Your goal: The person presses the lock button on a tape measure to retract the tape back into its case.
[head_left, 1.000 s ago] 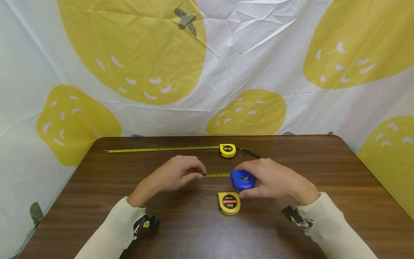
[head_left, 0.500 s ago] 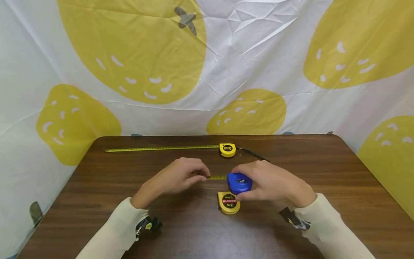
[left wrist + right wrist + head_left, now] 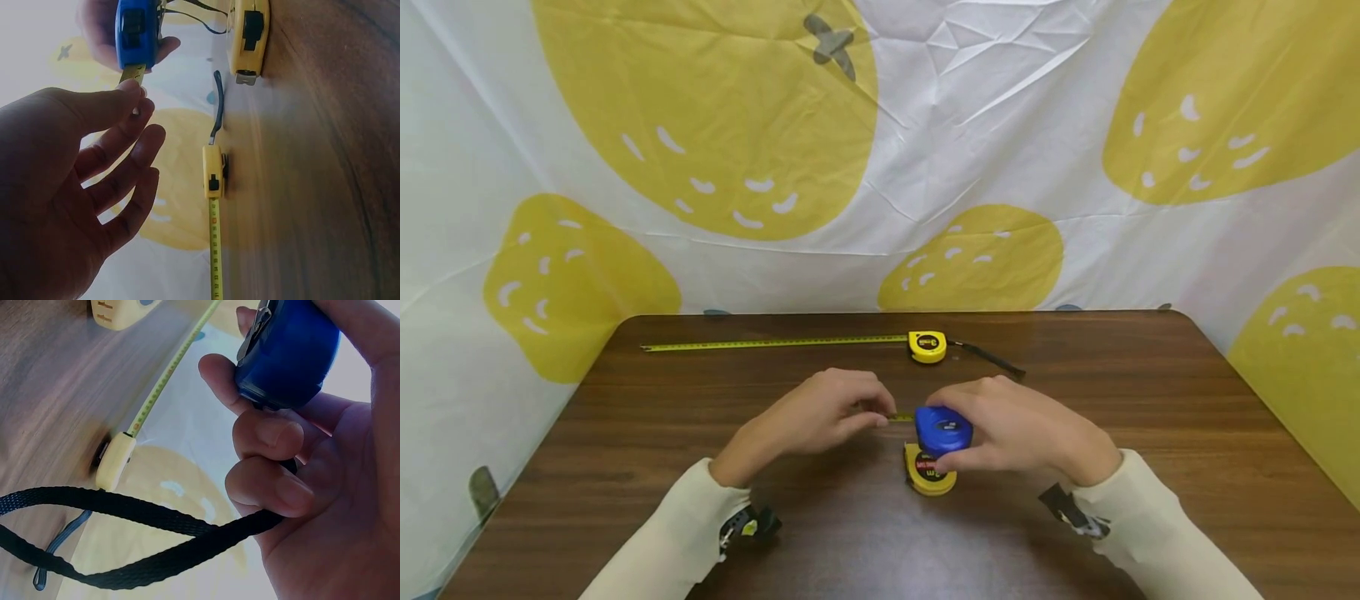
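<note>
My right hand [image 3: 1033, 429] grips a blue tape measure [image 3: 942, 429], thumb and fingers around its case. Between my left hand's [image 3: 820, 412] thumb and forefinger is the end of its yellow blade [image 3: 133, 74]; only a short length shows outside the case. In the right wrist view, the curled fingers also hold a black strap [image 3: 162, 565], which loops away to the left. A yellow 2 m tape measure [image 3: 928, 479] sits on the table right below the blue case, which partly overlaps it in the head view.
Farther back lies another yellow tape measure [image 3: 927, 347], its blade [image 3: 775, 342] drawn out long to the left and its black strap [image 3: 992, 358] trailing right. The brown table [image 3: 625, 467] meets a lemon-patterned cloth [image 3: 917, 167] at its back edge.
My hands have drawn closer together, and the blade between them has become shorter. The blue tape measure has moved left and toward me, over the near yellow one.
</note>
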The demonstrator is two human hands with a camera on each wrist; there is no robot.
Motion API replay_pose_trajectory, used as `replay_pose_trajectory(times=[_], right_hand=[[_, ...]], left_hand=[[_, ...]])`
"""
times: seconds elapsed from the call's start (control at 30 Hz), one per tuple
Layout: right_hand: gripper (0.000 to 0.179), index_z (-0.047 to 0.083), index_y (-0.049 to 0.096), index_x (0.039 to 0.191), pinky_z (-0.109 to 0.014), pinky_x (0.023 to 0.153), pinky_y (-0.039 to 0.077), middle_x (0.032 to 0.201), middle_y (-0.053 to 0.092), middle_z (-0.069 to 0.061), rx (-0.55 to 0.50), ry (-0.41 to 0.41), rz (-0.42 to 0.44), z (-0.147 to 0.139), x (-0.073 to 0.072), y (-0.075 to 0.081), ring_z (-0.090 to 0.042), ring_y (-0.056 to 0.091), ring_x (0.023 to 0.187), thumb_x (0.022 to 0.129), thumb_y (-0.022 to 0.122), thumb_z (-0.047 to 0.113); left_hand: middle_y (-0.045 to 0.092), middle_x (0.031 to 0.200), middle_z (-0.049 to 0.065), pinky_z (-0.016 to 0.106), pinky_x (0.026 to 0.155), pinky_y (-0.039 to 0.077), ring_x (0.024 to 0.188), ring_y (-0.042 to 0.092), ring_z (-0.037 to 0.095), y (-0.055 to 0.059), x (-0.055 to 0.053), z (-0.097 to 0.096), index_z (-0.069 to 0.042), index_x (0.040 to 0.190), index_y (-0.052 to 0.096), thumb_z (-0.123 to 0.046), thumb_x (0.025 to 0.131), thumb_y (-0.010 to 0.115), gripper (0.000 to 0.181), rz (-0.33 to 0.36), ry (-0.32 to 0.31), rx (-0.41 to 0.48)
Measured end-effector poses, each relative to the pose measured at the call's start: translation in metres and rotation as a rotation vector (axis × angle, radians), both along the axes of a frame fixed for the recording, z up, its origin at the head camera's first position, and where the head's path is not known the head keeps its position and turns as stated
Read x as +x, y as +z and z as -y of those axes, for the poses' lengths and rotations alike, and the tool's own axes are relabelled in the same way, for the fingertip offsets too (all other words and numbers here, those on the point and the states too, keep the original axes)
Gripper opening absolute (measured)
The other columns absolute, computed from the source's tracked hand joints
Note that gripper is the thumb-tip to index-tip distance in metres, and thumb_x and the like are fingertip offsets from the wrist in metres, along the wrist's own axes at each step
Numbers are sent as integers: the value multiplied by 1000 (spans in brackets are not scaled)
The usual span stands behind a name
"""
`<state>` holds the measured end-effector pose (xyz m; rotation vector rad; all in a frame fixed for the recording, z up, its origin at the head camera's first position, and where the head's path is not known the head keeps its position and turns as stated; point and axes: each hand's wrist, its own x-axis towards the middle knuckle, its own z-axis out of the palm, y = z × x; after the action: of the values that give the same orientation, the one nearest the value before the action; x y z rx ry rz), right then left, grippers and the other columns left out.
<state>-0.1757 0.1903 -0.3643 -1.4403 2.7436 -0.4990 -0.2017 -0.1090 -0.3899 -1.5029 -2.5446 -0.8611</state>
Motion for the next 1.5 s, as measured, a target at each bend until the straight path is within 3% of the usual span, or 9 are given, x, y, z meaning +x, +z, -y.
replay_pose_trajectory(times=[0.4,0.87,1.13,1.37,1.5], right_hand=[[54,7,70,132,-30,82,60,114,76,4,-9,20,-1,8,5,-1,-5,71,93,97,86,45],[53,8,71,131,-29,81,60,115,76,4,-10,25,28,11,7,-4,-4,71,93,97,85,46],[54,7,71,130,-28,81,60,114,76,5,-27,39,32,9,5,-5,-3,70,93,97,85,48],[54,8,71,128,-29,80,60,110,76,6,-21,47,16,3,1,-4,-3,70,91,96,86,48],[52,11,72,126,-30,81,60,108,75,9,-14,27,57,-7,-6,-7,-2,69,91,93,88,48]], left_hand=[[75,107,-5,33,93,58,99,70,8,-4,3,-8,-13,112,79,-14,106,76,7,-19,-30,9],[74,108,-6,30,91,58,98,68,7,-6,6,-13,-13,113,79,-16,105,78,9,11,-6,-15],[73,109,-5,30,91,58,98,67,6,-7,6,-14,-12,116,78,-16,108,73,10,17,-20,-6],[75,111,-4,31,94,58,102,70,7,-8,3,-11,-11,119,79,-17,107,76,14,7,-14,14],[75,108,-5,33,92,58,100,70,9,-8,-1,-4,-10,116,80,-15,105,77,12,-1,6,35]])
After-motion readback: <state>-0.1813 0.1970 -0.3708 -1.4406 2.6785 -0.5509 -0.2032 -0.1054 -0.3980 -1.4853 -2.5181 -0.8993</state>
